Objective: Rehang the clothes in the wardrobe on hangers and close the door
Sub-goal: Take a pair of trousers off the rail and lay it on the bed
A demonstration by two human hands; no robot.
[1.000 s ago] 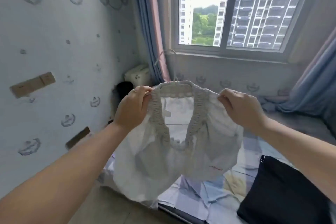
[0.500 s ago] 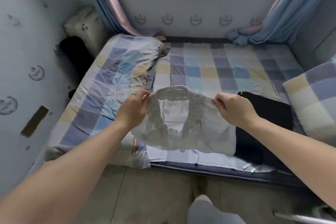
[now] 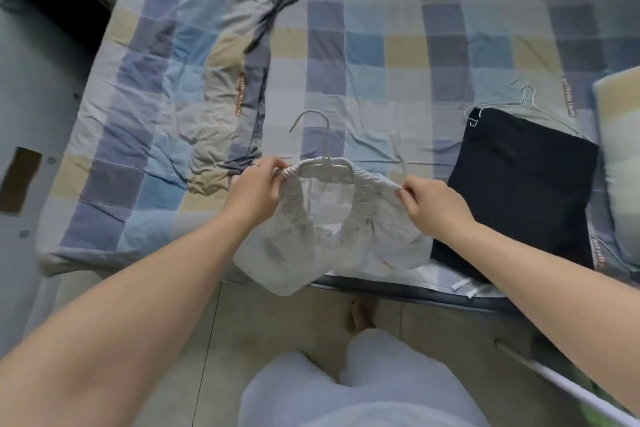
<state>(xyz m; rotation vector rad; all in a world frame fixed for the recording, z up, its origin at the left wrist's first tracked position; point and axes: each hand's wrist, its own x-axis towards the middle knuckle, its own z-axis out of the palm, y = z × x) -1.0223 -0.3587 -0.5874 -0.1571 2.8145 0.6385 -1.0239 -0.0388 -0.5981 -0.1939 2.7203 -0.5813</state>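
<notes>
A white top [image 3: 332,246] with gathered straps hangs on a white hanger [image 3: 323,163] just above the near edge of the bed. My left hand [image 3: 254,191] pinches the left strap where it sits on the hanger's shoulder. My right hand [image 3: 433,206] pinches the right shoulder of the white top. The hanger's hook points away from me over the sheet. To the right, a black garment [image 3: 519,198] lies flat on the bed with a thin wire hanger [image 3: 519,104] at its far end. No wardrobe is in view.
A checked sheet [image 3: 381,45] covers the bed, with a crumpled checked quilt [image 3: 180,87] on its left half and a pillow [image 3: 620,156] at the right edge. My legs in pale trousers [image 3: 353,388] stand on the tiled floor. A white rod [image 3: 568,388] lies at the lower right.
The view has tilted down from the window to the bed. Both hands have lowered the white top on its hanger toward the bed's near edge, keeping the same hold.
</notes>
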